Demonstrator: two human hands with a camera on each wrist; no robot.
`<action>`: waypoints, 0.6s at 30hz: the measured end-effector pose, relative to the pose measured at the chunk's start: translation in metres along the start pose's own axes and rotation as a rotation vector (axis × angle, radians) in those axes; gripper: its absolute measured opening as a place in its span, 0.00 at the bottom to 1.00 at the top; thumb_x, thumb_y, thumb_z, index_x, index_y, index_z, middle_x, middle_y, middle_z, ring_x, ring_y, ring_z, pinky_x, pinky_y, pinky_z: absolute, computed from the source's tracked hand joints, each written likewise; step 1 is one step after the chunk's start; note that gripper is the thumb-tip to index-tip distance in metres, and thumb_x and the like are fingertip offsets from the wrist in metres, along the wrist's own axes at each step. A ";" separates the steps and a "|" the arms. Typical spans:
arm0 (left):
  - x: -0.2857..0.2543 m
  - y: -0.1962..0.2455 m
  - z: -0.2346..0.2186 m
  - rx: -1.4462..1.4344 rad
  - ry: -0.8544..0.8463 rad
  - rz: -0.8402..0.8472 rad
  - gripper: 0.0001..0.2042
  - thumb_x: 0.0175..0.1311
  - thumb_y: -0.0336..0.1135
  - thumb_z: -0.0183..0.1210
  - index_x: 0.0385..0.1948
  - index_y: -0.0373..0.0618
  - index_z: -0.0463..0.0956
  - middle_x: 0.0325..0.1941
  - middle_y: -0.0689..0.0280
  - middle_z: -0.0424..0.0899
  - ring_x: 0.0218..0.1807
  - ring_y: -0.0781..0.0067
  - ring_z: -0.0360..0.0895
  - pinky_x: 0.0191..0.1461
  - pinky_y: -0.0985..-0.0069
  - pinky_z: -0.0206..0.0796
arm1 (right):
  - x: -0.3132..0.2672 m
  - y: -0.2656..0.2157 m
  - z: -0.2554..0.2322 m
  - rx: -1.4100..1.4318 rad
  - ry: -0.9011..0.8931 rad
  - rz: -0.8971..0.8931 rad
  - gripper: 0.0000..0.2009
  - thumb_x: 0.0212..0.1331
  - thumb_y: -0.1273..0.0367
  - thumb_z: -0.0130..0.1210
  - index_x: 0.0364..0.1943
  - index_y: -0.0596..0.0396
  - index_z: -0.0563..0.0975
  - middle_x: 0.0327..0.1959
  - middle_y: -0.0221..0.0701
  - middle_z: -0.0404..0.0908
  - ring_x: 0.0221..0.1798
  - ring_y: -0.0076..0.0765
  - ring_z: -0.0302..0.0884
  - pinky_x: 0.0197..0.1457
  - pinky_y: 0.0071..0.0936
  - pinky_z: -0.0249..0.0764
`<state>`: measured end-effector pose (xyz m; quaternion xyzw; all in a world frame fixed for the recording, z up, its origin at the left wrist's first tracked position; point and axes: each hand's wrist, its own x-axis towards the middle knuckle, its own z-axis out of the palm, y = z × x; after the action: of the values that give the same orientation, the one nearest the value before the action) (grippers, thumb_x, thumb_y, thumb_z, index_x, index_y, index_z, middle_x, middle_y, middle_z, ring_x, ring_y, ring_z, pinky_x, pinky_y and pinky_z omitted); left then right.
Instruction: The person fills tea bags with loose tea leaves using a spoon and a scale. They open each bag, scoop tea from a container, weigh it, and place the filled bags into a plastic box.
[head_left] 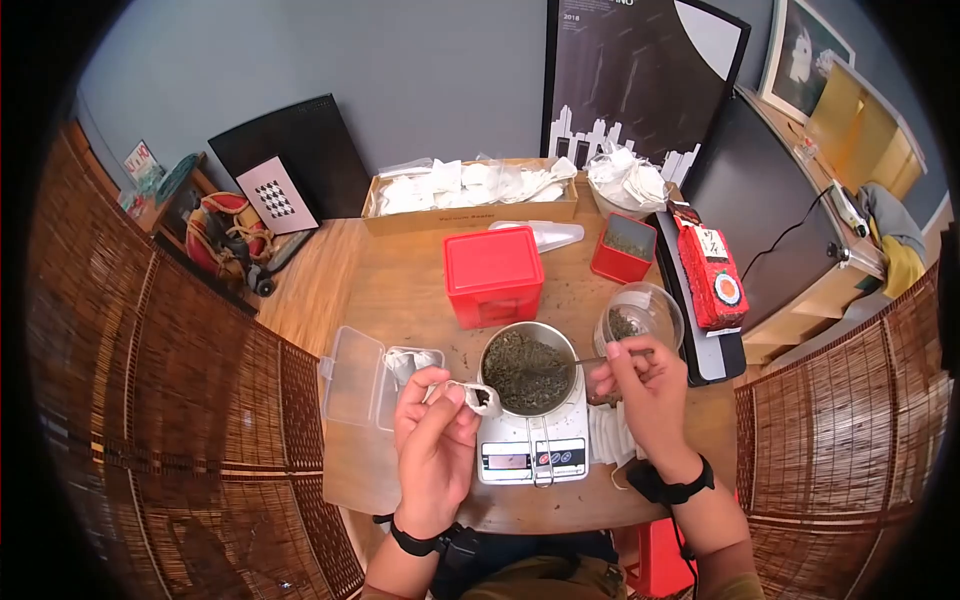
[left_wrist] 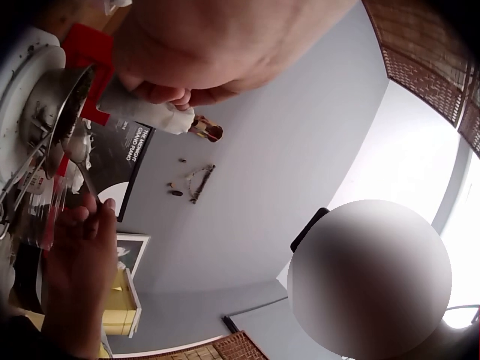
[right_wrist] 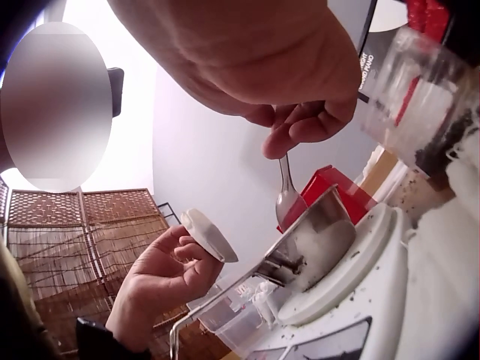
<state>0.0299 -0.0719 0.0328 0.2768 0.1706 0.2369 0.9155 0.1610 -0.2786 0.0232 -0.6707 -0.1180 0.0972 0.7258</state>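
My left hand (head_left: 432, 450) pinches a small white cloth pouch (head_left: 487, 401) by its edge, with the pouch's mouth held open beside the pan. In the right wrist view the pouch (right_wrist: 208, 235) stays well above the table. My right hand (head_left: 650, 395) grips a metal spoon (right_wrist: 286, 196) by its handle. The spoon's bowl end is over the dried leaves (head_left: 522, 362) in a steel pan (right_wrist: 328, 238). Under the pan is a white digital scale (head_left: 505, 436), and the pan's wire handle folds down over the scale's front.
Behind the pan stands a closed red box (head_left: 493, 262). An open red box (head_left: 621, 267) and a clear tub (head_left: 676, 318) hold leaves at the right. White pouches (head_left: 612, 432) lie beside the scale; more fill a cardboard box (head_left: 470, 217). A clear plastic case (head_left: 353, 385) lies open at left.
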 end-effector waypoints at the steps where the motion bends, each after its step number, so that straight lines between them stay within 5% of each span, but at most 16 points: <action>1: 0.002 0.000 -0.002 -0.007 -0.027 -0.013 0.11 0.75 0.22 0.61 0.55 0.44 0.76 0.36 0.68 0.82 0.35 0.80 0.77 0.39 0.79 0.68 | 0.000 -0.005 0.000 -0.002 0.015 -0.046 0.08 0.78 0.69 0.63 0.43 0.61 0.81 0.33 0.36 0.90 0.30 0.21 0.85 0.34 0.21 0.79; 8: 0.006 -0.005 0.002 0.010 -0.029 -0.045 0.11 0.74 0.23 0.61 0.54 0.44 0.78 0.34 0.69 0.81 0.34 0.79 0.76 0.38 0.80 0.69 | 0.003 -0.040 0.002 -0.415 -0.133 -0.061 0.11 0.75 0.68 0.64 0.37 0.61 0.81 0.23 0.30 0.86 0.25 0.17 0.81 0.28 0.21 0.74; 10: 0.007 -0.008 0.000 0.013 -0.026 -0.052 0.11 0.74 0.22 0.61 0.54 0.44 0.77 0.34 0.69 0.82 0.34 0.79 0.77 0.38 0.80 0.70 | 0.006 -0.038 0.006 -0.533 -0.124 -0.195 0.12 0.74 0.67 0.65 0.35 0.62 0.80 0.20 0.30 0.83 0.23 0.18 0.80 0.27 0.22 0.74; 18: 0.011 -0.011 -0.003 0.072 -0.074 -0.112 0.11 0.73 0.22 0.63 0.54 0.43 0.76 0.35 0.69 0.82 0.35 0.80 0.78 0.39 0.80 0.71 | 0.004 -0.051 0.008 -0.529 -0.092 -0.340 0.07 0.74 0.72 0.64 0.40 0.62 0.79 0.27 0.37 0.86 0.25 0.28 0.84 0.30 0.30 0.77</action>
<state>0.0418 -0.0732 0.0219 0.3082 0.1601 0.1687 0.9225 0.1617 -0.2743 0.0743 -0.8019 -0.2824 -0.0293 0.5257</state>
